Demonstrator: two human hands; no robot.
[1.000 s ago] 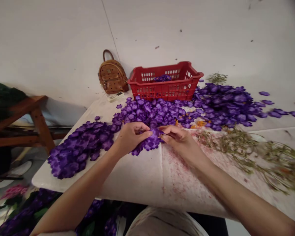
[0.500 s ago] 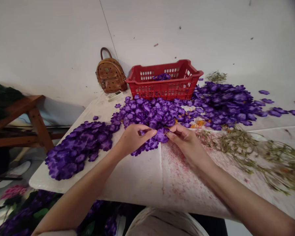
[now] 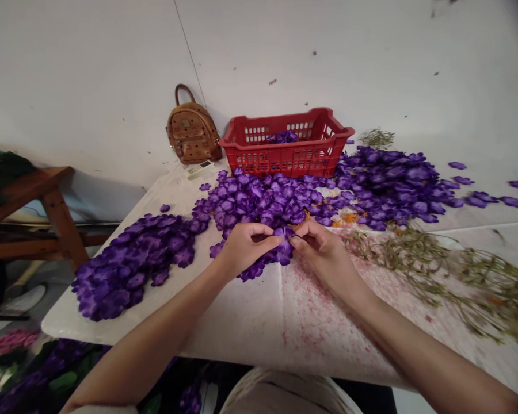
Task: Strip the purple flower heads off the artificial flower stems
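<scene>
My left hand [image 3: 248, 247] pinches a purple artificial flower [image 3: 286, 253] between thumb and forefinger, just above the table. Opposite it, my right hand [image 3: 323, 250] has thumb and fingers closed at the flower's right side. What lies between those right fingertips is too small to make out. Behind and beneath both hands spreads a heap of purple flower pieces [image 3: 259, 198]. Several orange-yellow stamens [image 3: 349, 218] lie just beyond my right hand. To the right are bunches of thin green stems [image 3: 414, 253].
A red plastic crate [image 3: 285, 160] with some purple flowers inside stands at the back, next to a brown backpack [image 3: 193, 132]. More purple pieces form a left pile [image 3: 133, 264] and a back-right pile [image 3: 392, 178]. A wooden frame [image 3: 60, 218] stands left of the table [image 3: 224, 322].
The held flower has turned from facing up to a more tilted pose, and my left thumb now reaches further over it. My hands have come slightly closer together. The view has shifted slightly.
</scene>
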